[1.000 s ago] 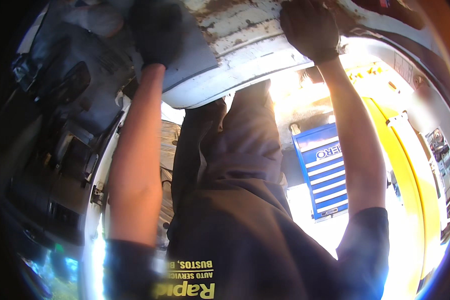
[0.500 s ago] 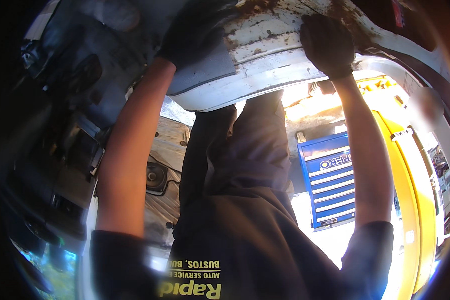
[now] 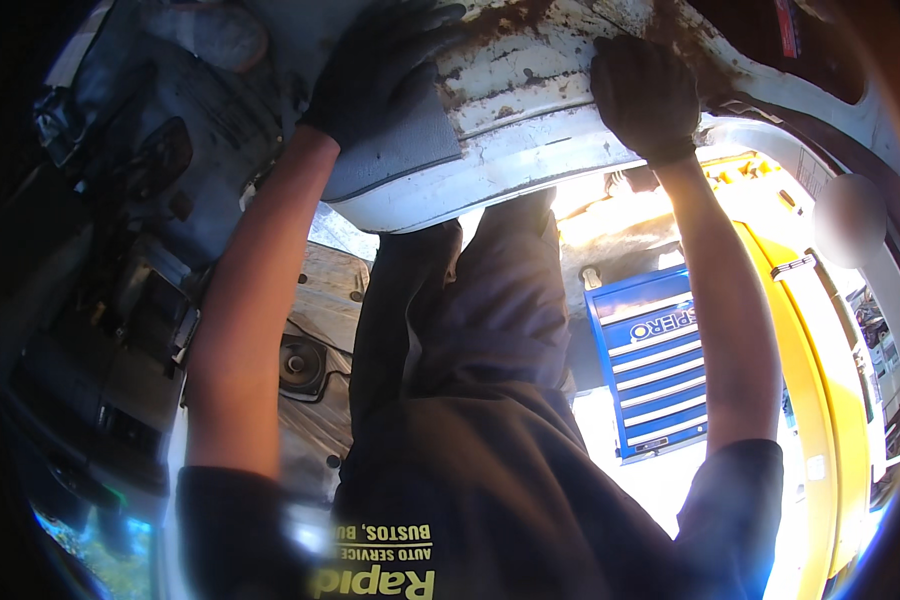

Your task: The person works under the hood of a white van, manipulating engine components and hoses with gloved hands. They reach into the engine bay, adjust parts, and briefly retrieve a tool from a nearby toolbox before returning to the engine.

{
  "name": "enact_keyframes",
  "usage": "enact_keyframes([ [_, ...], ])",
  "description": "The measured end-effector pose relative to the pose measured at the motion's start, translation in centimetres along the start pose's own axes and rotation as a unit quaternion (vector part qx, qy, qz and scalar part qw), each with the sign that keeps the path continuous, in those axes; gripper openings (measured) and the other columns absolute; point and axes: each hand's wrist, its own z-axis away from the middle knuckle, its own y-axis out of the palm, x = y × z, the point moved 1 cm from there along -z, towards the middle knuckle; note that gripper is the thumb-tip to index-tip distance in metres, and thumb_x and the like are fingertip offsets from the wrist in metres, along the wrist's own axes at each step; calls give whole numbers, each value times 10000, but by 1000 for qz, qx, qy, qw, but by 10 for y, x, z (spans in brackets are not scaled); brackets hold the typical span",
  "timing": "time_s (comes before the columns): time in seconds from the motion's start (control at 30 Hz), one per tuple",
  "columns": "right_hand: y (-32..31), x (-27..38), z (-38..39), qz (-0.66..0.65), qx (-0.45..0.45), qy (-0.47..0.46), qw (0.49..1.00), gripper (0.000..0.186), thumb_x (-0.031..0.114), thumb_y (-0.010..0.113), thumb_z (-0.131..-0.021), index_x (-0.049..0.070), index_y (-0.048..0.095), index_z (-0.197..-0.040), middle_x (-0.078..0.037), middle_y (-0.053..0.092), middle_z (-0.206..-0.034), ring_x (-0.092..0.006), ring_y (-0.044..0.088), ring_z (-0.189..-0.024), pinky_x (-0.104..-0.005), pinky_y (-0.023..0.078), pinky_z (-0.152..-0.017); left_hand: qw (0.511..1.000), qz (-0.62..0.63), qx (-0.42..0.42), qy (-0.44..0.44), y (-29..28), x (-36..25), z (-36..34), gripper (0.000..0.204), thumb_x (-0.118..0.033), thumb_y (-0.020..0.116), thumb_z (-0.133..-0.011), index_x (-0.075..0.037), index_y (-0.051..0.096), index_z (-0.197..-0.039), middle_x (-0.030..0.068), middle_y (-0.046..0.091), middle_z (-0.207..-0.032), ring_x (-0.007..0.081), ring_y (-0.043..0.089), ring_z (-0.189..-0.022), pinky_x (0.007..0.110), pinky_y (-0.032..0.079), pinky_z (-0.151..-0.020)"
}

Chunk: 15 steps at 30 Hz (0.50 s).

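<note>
Brings the left hand (image 3: 385, 75) across to the rusted stretch of the white sill (image 3: 520, 120), opposite the right hand (image 3: 645, 100).
Sits farther right on the sill than a second ago, with left fingers wide apart, pointing past the right edge of the grey mat (image 3: 395, 150); cannot tell of firm contact. Shows the right hand curled narrow toward the sill's right end, at much the same spot as before; cannot tell of anything held inside. Leaves the mat lying over the sill's left end, short of the white lower edge. Seems to settle the work on the bare metal between both hands.
</note>
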Motion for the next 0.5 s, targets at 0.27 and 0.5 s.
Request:
enact_keyframes([
  [0.27, -5, 2, -7, -46, -84, -17, 995, 118, 279, 709, -959, 167, 679, -980, -25, 662, -942, -272, 692, -871, -447, 554, -741, 1000, 17, 2, 15, -1, -1, 0, 536, -147, 604, -981, -89, 589, -1513, 157, 503, -1650, 390, 413, -1565, 603, 285, -1303],
  [0.5, -8, 2, -9, -53, -62, -16, 997, 139, 276, 716, -948, 151, 656, -930, -41, 640, -877, -278, 691, -828, -447, 553, -705, 1000, 13, -21, 19, -7, -4, -6, 445, -148, 627, -973, -77, 646, -1412, 164, 581, -1553, 381, 499, -1488, 584, 369, -1237],
])
